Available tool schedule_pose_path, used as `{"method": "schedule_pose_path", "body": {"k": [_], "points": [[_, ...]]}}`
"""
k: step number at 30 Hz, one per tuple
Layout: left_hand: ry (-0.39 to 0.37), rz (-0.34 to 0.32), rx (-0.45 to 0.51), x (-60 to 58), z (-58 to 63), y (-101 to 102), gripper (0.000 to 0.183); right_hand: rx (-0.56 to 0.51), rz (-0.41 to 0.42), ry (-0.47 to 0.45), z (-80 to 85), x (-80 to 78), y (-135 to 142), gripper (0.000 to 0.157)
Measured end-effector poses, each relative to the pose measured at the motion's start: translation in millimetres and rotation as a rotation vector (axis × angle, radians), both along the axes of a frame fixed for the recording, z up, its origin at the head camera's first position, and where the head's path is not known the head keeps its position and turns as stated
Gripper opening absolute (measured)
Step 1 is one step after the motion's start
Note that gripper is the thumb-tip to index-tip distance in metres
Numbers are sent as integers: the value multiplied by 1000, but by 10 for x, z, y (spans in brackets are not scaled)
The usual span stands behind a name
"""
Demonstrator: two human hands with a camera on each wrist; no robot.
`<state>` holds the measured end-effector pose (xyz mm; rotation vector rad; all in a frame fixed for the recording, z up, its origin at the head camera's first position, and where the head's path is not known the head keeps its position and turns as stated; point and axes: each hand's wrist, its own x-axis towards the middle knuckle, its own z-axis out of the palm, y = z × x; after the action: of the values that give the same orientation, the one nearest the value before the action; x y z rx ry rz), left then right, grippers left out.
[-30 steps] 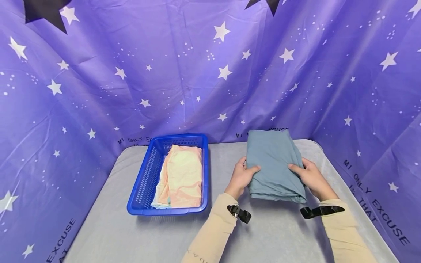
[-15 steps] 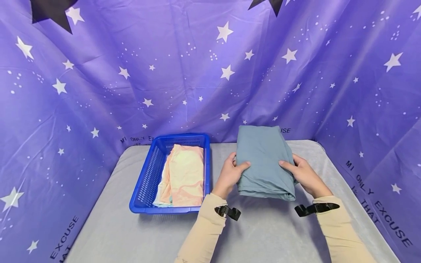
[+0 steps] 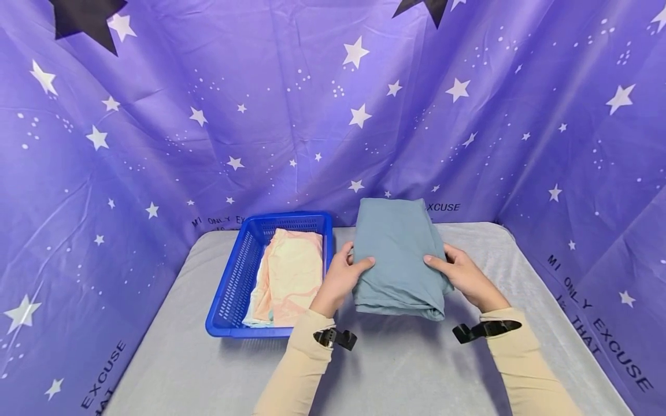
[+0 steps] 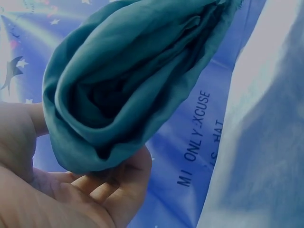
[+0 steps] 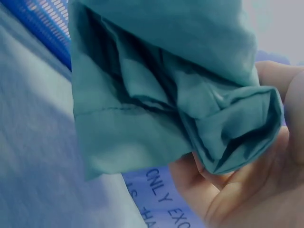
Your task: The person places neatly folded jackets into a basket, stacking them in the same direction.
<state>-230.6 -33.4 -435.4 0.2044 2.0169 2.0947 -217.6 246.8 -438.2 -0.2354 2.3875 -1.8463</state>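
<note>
A folded grey-green cloth garment (image 3: 398,254) is held up over the table between both hands. My left hand (image 3: 340,280) grips its left edge, thumb on top and fingers beneath. On the opposite edge my right hand (image 3: 470,280) holds it the same way. The left wrist view shows the rolled layers of the garment (image 4: 118,90) resting on curled fingers (image 4: 130,185). In the right wrist view, a stitched hem and loose inner folds of the garment (image 5: 137,137) show. Left of the hands, a blue plastic basket (image 3: 221,315) contains folded peach and pale yellow cloth (image 3: 296,266).
The basket stands on a grey cloth-covered table (image 3: 406,370), close to my left forearm. A purple curtain (image 3: 291,115) with white stars encloses the back and both sides. Black straps (image 3: 486,330) circle both wrists.
Both hands have carried the folded garment leftward, nearer to the basket. Their grip looks the same. The basket shifts slightly in the picture along with the whole view.
</note>
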Motion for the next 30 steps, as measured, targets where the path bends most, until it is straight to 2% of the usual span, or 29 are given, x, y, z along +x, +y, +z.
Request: {"method": "schedule_pose_path", "body": {"k": [9,16,24,30], "points": [[11,-7,-43,7,14,-221,53,-29,49,-4,29,-11,-172,52],[33,43,-96,-12,5,-361,56,-1,90,1,32,-40,-305,53],[59,88,-126,-12,30,-580,54,-59,182,-12,18,-104,-500,54],[18,109,-121,-31,40,-788,54,-104,250,-24,9,-132,-688,53]]}}
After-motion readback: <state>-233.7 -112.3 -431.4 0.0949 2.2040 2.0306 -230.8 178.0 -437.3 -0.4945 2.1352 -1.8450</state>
